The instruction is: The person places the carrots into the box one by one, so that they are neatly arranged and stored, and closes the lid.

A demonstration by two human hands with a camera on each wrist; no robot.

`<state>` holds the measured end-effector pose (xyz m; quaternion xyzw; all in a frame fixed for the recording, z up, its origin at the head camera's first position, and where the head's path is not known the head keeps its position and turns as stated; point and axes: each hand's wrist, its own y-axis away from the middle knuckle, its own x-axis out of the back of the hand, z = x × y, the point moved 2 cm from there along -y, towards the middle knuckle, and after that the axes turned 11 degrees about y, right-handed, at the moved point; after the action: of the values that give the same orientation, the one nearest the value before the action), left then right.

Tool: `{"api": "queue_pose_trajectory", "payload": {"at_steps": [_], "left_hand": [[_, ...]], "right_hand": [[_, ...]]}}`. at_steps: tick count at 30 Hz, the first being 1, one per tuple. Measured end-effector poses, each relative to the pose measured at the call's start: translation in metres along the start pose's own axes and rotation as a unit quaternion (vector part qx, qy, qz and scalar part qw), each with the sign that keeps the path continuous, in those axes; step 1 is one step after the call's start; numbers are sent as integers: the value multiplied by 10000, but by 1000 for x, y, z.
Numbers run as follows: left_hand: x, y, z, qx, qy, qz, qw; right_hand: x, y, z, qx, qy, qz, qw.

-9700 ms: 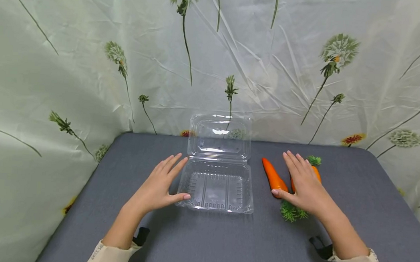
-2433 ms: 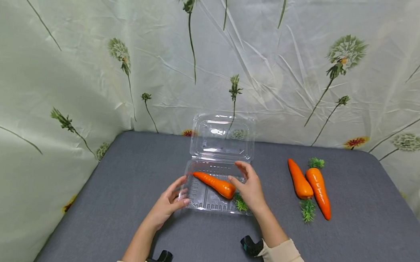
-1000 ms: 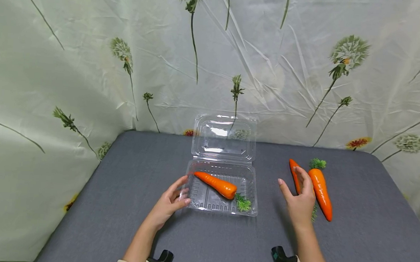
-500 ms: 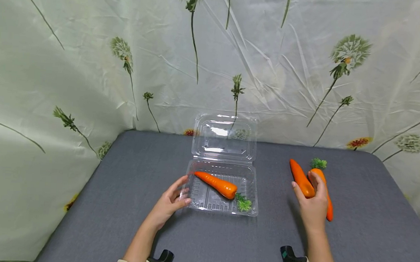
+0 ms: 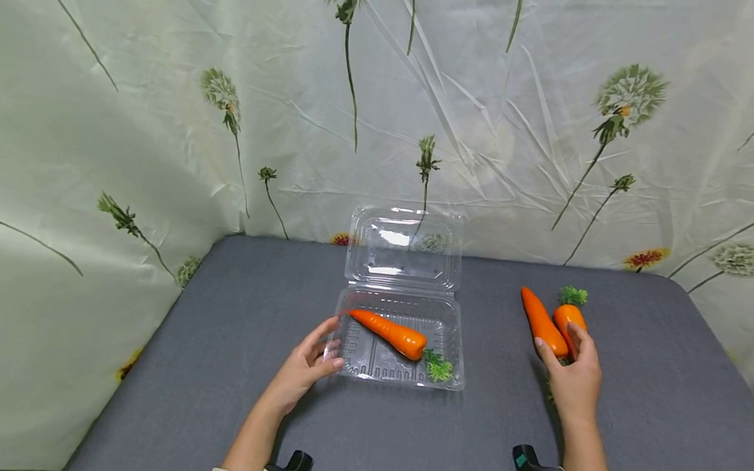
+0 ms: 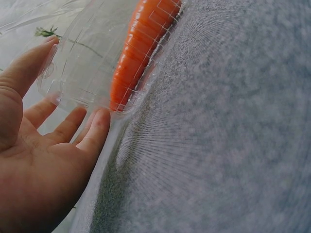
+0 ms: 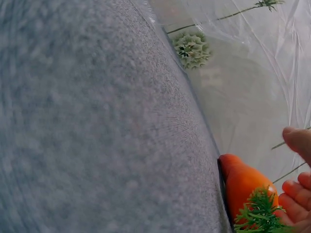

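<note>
My left hand (image 5: 300,371) rests at the left side of a clear plastic clamshell container (image 5: 446,340), its fingers loosely extended. In the left wrist view, the fingertips (image 6: 101,116) lie against the container's outer wall and the thumb reaches its rim. An orange carrot (image 5: 390,332) with green leaves lies slanted inside, seen through the plastic. At the right, my right hand (image 5: 577,381) hovers with thumb and fingers spread over the thick end of a second carrot (image 5: 540,319). Its leaves (image 7: 260,211) show in the right wrist view. A third carrot (image 5: 568,317) lies beside it, partly hidden by the hand.
The container's clear lid (image 5: 405,248) stands raised at the back. A grey cloth-covered table (image 5: 270,279) bears everything. Behind it hangs a pale curtain (image 5: 499,149) with a dandelion print. Black wrist devices (image 5: 534,467) sit at both sleeves.
Earlier, the first carrot came to lie in the container beside the right hand. Since then that hand has moved right to the other two carrots and drawn slightly nearer. The left hand stays at the container.
</note>
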<state>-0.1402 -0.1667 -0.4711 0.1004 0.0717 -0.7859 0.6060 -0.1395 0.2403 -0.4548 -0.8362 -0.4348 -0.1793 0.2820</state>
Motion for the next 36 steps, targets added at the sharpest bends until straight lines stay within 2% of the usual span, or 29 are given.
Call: {"api": "queue_pose_trajectory", "payload": {"at_steps": [7, 22, 32, 36], "left_hand": [[0, 0, 0, 71, -7, 76, 9999], [1, -1, -1, 12, -14, -6, 10000], [-1, 0, 1, -14, -36, 5, 10000], [-1, 0, 1, -16, -53, -5, 10000]], "right_hand": [[-1, 0, 5, -207, 311, -328, 9988], [-4, 3, 11, -271, 912, -313, 9950], [-4, 2, 10, -587, 523, 3, 9969], [-3, 3, 6, -522, 319, 132, 9980]]}}
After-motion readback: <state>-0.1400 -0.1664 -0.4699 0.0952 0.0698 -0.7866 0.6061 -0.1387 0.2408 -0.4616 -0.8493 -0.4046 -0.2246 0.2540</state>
